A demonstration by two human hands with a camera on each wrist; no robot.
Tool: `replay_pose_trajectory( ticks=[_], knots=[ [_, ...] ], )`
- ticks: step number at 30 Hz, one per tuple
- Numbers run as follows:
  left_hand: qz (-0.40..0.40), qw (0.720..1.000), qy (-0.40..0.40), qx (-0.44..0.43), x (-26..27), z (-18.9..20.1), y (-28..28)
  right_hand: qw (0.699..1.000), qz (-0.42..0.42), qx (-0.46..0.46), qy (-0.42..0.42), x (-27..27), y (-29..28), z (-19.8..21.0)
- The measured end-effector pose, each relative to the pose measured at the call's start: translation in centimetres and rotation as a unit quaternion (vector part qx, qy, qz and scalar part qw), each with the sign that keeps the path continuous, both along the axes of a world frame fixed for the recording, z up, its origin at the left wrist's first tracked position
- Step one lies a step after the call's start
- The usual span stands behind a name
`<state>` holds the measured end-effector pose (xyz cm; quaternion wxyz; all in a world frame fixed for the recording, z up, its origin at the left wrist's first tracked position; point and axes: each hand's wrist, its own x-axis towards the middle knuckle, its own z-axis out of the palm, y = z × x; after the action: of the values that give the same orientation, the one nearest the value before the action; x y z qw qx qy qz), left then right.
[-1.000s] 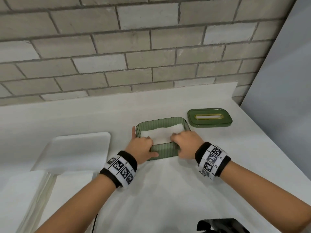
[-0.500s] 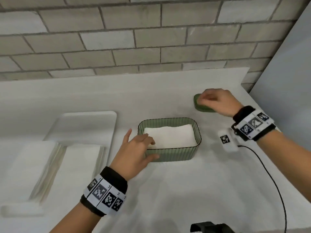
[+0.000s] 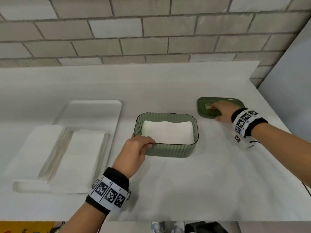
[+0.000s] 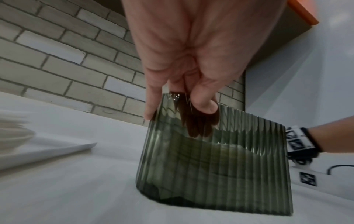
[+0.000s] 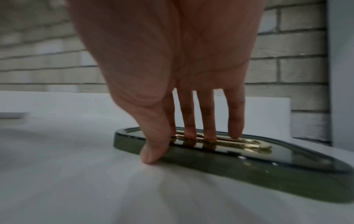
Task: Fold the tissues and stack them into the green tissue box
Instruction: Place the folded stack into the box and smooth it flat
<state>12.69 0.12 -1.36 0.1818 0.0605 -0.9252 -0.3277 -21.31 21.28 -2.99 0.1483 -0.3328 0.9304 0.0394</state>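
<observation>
The ribbed green tissue box (image 3: 168, 149) stands open at mid-table with a flat stack of folded white tissues (image 3: 167, 132) inside. My left hand (image 3: 143, 143) grips its near-left corner, with the thumb outside and the fingers over the rim; in the left wrist view the fingers of the left hand (image 4: 182, 103) show dark through the box wall (image 4: 220, 166). The green lid (image 3: 223, 101) lies flat to the right of the box. My right hand (image 3: 217, 111) holds it. In the right wrist view the right hand (image 5: 182, 141) has its fingertips at the gold slot and its thumb against the lid's (image 5: 249, 171) near edge.
A white tray (image 3: 94, 108) at the left holds two stacks of unfolded tissues (image 3: 79, 158). A brick wall runs behind the table and a grey panel (image 3: 289, 81) closes the right side. A black cable (image 3: 307, 187) runs off the right edge.
My right hand left the box, reached right to the lid and now has its fingers at the slot. My left hand came off the tissues and took the box's near-left rim.
</observation>
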Motion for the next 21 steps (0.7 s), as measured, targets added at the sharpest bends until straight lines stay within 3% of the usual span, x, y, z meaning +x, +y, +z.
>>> replay_pose_trajectory(
  ticks=[5, 11, 13, 15, 17, 19, 21],
  knots=[
    [0.018, 0.999, 0.037, -0.017, 1.3, -1.1, -0.4, 0.998, 0.065, 0.011, -0.01, 7.4, 3.4, 0.2],
    [0.021, 0.998, 0.038, -0.038, 2.6, -0.5, 1.0, 0.999, 0.022, 0.006, -0.046, 13.1, 6.5, 1.3],
    [0.035, 0.993, -0.007, -0.111, 2.7, 0.5, 1.1, 0.993, 0.032, -0.098, -0.051, 14.3, 6.7, 3.0],
    [0.041, 0.979, -0.089, -0.178, 2.0, 1.9, 0.6, 0.96, 0.063, -0.268, -0.04, 16.0, 5.3, 6.1],
    [0.007, 0.967, -0.166, -0.192, 0.7, 3.8, 0.1, 0.932, 0.13, -0.338, -0.027, 18.0, 2.5, 8.8],
    [-0.057, 0.952, -0.212, -0.215, -1.1, 5.0, 0.0, 0.941, 0.215, -0.261, -0.007, 19.1, -0.7, 9.4],
    [-0.129, 0.922, -0.258, -0.259, -2.7, 5.4, 0.7, 0.969, 0.232, -0.088, 0.009, 19.7, -3.5, 8.5]
  ],
)
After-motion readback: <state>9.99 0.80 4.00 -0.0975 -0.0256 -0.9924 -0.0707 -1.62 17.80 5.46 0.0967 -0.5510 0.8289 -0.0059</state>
